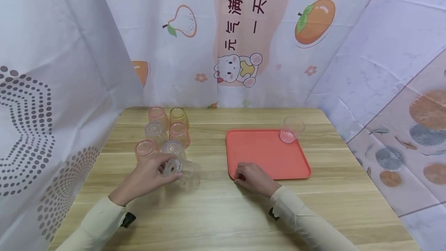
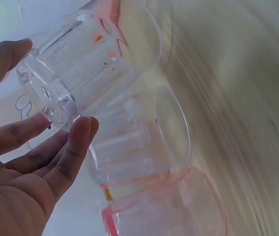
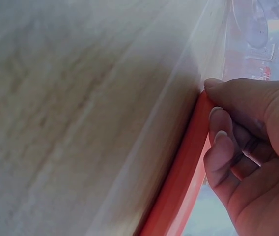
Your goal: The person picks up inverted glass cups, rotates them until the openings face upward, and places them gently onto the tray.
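Note:
My left hand [image 1: 148, 175] grips a clear cup [image 1: 191, 174] by its base. The cup is tilted on its side, its mouth facing right and away from the palm. In the left wrist view the thumb and fingers close round the thick base of the clear cup [image 2: 97, 64]. At the red tray's [image 1: 261, 152] near left corner, my right hand [image 1: 256, 179] has its fingers curled. The right wrist view shows the thumb and fingertips pinching the rim of the tray [image 3: 179, 191]. Another clear cup [image 1: 292, 129] stands mouth up in the tray's far right corner.
Several upside-down cups stand grouped at the left, among them a pink cup [image 1: 145, 149], a clear cup [image 1: 174, 148] and a yellow cup [image 1: 179, 116]. The wooden table [image 1: 209, 216] is bounded by printed curtains [image 1: 174, 57] behind and at both sides.

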